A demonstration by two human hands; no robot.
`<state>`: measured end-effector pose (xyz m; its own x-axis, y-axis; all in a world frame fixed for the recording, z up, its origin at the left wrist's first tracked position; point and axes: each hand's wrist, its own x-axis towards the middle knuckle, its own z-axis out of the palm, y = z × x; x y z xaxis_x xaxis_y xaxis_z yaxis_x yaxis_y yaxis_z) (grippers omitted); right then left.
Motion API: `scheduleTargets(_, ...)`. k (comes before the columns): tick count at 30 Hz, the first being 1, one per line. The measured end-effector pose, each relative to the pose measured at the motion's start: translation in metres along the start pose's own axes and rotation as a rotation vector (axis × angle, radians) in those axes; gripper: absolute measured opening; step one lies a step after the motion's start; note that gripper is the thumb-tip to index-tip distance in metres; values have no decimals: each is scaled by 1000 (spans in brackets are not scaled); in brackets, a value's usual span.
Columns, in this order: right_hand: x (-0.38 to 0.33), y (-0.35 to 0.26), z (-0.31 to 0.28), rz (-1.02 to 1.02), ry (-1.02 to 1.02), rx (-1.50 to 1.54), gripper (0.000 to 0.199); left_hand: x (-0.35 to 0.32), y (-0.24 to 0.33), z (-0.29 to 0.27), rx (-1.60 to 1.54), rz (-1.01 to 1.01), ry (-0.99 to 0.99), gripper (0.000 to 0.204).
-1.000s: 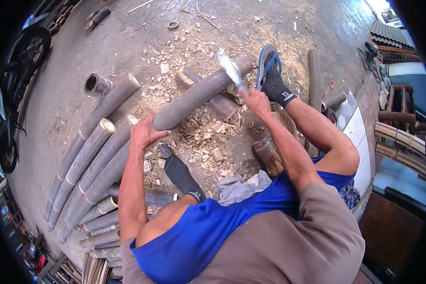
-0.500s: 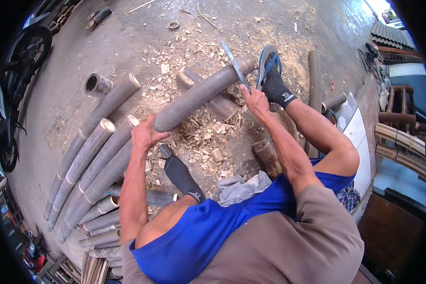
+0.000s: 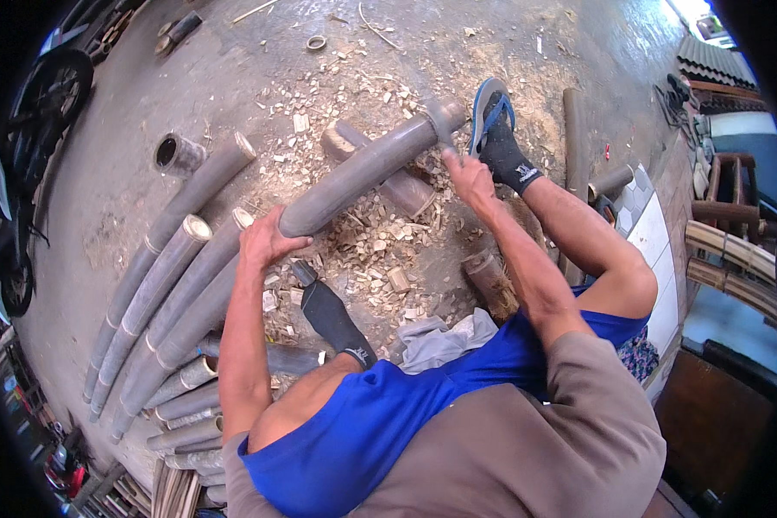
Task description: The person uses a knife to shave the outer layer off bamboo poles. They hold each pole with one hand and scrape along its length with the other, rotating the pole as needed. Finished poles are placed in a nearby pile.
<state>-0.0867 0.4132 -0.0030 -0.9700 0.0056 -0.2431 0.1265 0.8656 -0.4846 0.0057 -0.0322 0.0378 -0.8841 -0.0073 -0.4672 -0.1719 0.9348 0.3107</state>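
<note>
A thick grey-brown bamboo pole lies slantwise in front of me, resting across a shorter log on the floor. My left hand grips its near left end, thumb stretched along the cut rim. In my right hand is a machete, its blade motion-blurred and lying across the pole close to the far end. Whether the edge has cut into the bamboo cannot be made out. My foot in a blue-strapped sandal is just beyond that far end.
Pale wood chips cover the floor around the pole. Several long bamboo poles lie to the left, beside a short hollow piece. A grey cloth sits between my legs. Another pole lies at the right; a motorcycle stands far left.
The machete has come down from a raised slant onto the pole's far end, my right hand moving slightly with it. My left hand and the pole have hardly moved.
</note>
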Motion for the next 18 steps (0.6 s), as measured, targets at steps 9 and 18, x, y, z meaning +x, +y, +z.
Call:
scheduleTargets(9,-10,-13,-3,-85,-166,-114,84,-24,-3,15,67,45,241,92)
scheduleTargets(18,-8,7,3,0,-9,-106,83,-16,7,8,36,-8,99,94)
